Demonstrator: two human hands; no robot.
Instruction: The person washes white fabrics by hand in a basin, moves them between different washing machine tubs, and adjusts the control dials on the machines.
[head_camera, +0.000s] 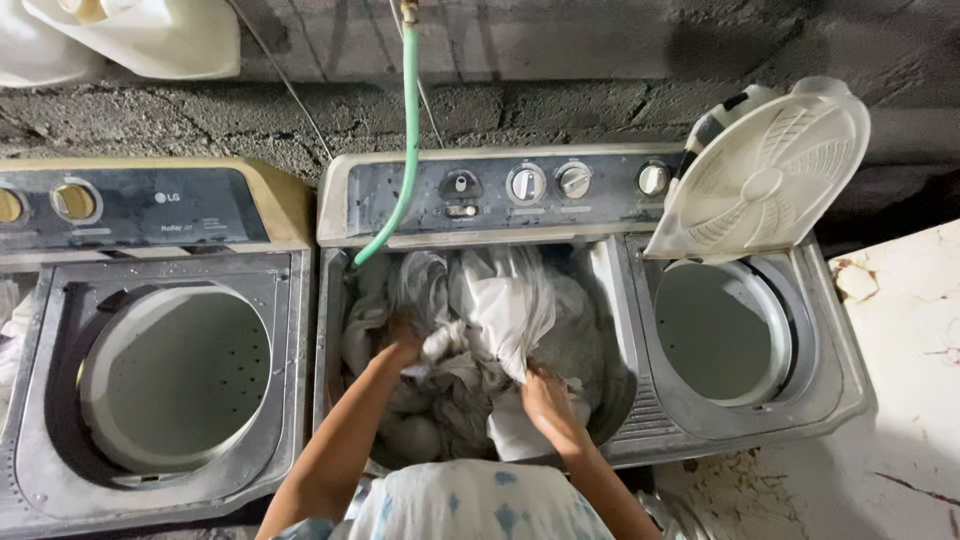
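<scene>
Both forearms reach down and forward from the bottom edge of the view into the wash tub (335, 330) of a twin-tub washing machine (500, 195). The left hand (403, 345) is sunk wrist-deep at the tub's left centre, its fingers curled shut around a twisted bunch of white wet cloth (505, 300). The right hand (545, 395) sits lower and nearer the body, fingers closed on a fold of the same cloth, which rises between the two hands into a pale peak near the middle of the tub. More grey-white laundry (440, 420) fills the tub around and under the hands, packed close to all its walls, so there is little free room inside. A green hose (410, 120) hangs from the wall above, crosses the control panel and ends at the tub's back left corner, just beyond the left hand. To the right, past a narrow ribbed divider, the spin drum (720, 330) stands open, with its round white lid (765, 180) tipped up against the wall. On the left, a second machine (150, 210) stands just beside the first, its own drum (175, 375) open. A light stained surface (900, 400) borders the right side.
</scene>
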